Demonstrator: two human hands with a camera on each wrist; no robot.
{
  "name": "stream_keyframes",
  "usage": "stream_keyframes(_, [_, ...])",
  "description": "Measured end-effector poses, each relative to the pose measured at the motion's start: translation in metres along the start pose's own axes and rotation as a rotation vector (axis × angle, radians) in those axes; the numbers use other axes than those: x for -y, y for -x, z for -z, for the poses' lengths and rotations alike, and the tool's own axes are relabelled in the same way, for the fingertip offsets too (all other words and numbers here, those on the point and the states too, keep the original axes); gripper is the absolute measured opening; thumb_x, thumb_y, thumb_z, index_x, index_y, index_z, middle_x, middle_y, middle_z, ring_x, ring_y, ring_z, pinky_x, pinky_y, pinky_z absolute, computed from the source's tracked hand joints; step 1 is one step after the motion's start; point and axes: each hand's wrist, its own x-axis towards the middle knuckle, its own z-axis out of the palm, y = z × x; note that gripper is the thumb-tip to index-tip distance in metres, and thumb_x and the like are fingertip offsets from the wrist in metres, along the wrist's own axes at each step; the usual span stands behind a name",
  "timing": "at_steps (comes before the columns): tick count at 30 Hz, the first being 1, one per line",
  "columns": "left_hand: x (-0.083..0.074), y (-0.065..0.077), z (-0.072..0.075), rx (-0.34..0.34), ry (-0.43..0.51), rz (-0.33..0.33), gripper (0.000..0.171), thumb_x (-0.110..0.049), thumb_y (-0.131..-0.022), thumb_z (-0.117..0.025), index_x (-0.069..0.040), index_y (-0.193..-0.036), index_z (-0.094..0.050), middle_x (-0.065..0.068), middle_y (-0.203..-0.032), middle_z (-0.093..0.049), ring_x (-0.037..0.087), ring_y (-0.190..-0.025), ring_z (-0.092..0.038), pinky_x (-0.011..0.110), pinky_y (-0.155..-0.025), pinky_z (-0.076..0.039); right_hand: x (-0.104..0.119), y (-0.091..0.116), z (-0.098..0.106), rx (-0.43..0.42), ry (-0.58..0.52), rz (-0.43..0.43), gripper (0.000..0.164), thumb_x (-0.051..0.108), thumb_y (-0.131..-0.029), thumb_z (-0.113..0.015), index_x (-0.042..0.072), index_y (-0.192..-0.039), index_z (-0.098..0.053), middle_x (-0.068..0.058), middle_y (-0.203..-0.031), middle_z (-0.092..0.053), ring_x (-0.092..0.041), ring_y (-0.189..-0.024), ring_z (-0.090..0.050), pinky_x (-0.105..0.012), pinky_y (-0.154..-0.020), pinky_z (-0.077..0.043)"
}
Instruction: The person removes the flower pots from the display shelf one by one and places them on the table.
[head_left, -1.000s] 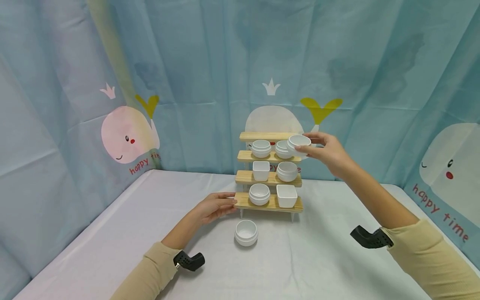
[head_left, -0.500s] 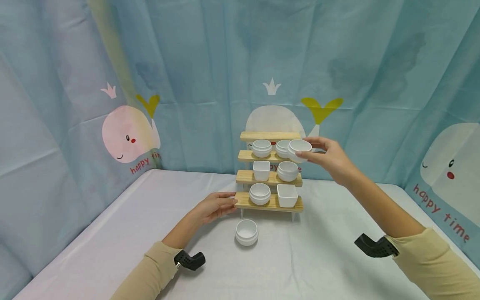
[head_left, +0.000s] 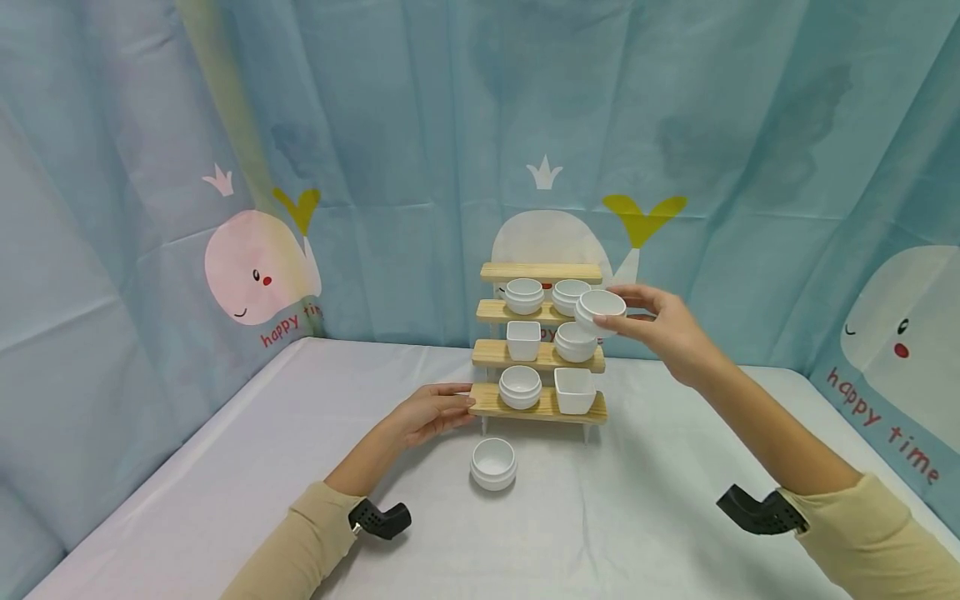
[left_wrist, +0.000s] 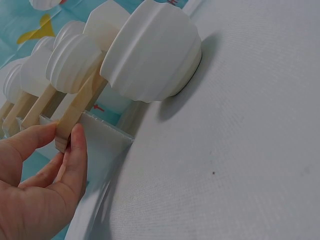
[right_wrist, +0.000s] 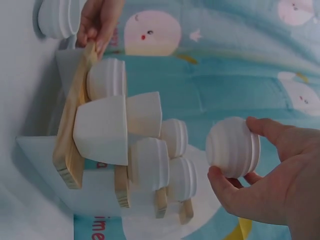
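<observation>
My right hand (head_left: 667,329) holds a round white bowl (head_left: 602,306) by its rim, between thumb and fingers. In the right wrist view this bowl (right_wrist: 232,147) is in the air, apart from the stand. The left hand (head_left: 433,414) pinches the left end of the bottom wooden step (head_left: 538,412) of a tiered stand; the left wrist view shows thumb and fingers on that step's end (left_wrist: 75,112). On the bottom step sit a round bowl (head_left: 520,387) and a square bowl (head_left: 574,392). Above are a square bowl (head_left: 522,342), a round bowl (head_left: 575,343) and two round bowls (head_left: 523,296).
The top wooden step (head_left: 540,272) carries no bowl. Another round white bowl (head_left: 493,464) stands on the white tablecloth (head_left: 645,508) in front of the stand. A blue printed curtain (head_left: 405,167) hangs behind and at both sides.
My right hand has lowered the round bowl a little, from near the top step's height toward the second-highest step's right end. The left hand stays on the bottom step.
</observation>
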Motion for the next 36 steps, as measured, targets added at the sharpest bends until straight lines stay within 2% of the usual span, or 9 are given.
stream_keyframes(3, [0.000, 0.000, 0.000, 0.001, 0.001, 0.001, 0.055, 0.003, -0.107, -0.056, 0.013, -0.157, -0.036, 0.023, -0.130, -0.061, 0.014, -0.096, -0.071, 0.024, -0.092, -0.064, -0.001, 0.004, -0.002, 0.000, -0.007, -0.009, 0.067, 0.026, -0.101, -0.074, 0.004, -0.157, -0.046, -0.017, -0.148, -0.052, -0.016, -0.114, -0.061, -0.039, -0.112, -0.049])
stream_keyframes(10, [-0.001, 0.000, 0.000, 0.003, 0.002, 0.004, 0.055, 0.003, -0.107, -0.056, 0.013, -0.157, -0.035, 0.023, -0.130, -0.061, 0.014, -0.095, -0.072, 0.024, -0.091, -0.064, -0.003, 0.013, -0.007, 0.004, -0.009, -0.002, 0.065, 0.024, -0.100, -0.075, 0.003, -0.155, -0.048, -0.014, -0.144, -0.054, -0.009, -0.109, -0.064, -0.032, -0.105, -0.049])
stream_keyframes(17, [0.000, 0.000, 0.000, 0.003, 0.006, 0.004, 0.055, 0.004, -0.107, -0.056, 0.013, -0.157, -0.035, 0.021, -0.126, -0.062, 0.013, -0.094, -0.072, 0.023, -0.090, -0.064, -0.008, 0.021, -0.012, 0.011, -0.019, -0.004, 0.065, 0.023, -0.099, -0.076, 0.003, -0.155, -0.049, -0.017, -0.147, -0.053, -0.008, -0.105, -0.065, -0.037, -0.109, -0.047])
stream_keyframes(26, [0.000, 0.000, 0.000, 0.011, 0.003, -0.006, 0.055, 0.005, -0.106, -0.055, 0.014, -0.157, -0.035, 0.021, -0.125, -0.063, 0.013, -0.094, -0.072, 0.023, -0.090, -0.064, -0.016, 0.029, -0.017, 0.018, -0.030, -0.005, 0.064, 0.021, -0.098, -0.078, 0.001, -0.153, -0.050, -0.016, -0.146, -0.054, -0.003, -0.101, -0.067, -0.018, -0.096, -0.051])
stream_keyframes(36, [0.000, 0.001, 0.000, 0.007, 0.009, -0.003, 0.054, 0.005, -0.107, -0.054, 0.014, -0.157, -0.034, 0.020, -0.122, -0.064, 0.013, -0.093, -0.072, 0.023, -0.090, -0.064, -0.022, 0.039, -0.024, 0.039, -0.067, 0.007, 0.062, 0.019, -0.097, -0.078, 0.000, -0.150, -0.052, -0.016, -0.143, -0.057, -0.005, -0.100, -0.068, -0.017, -0.093, -0.054])
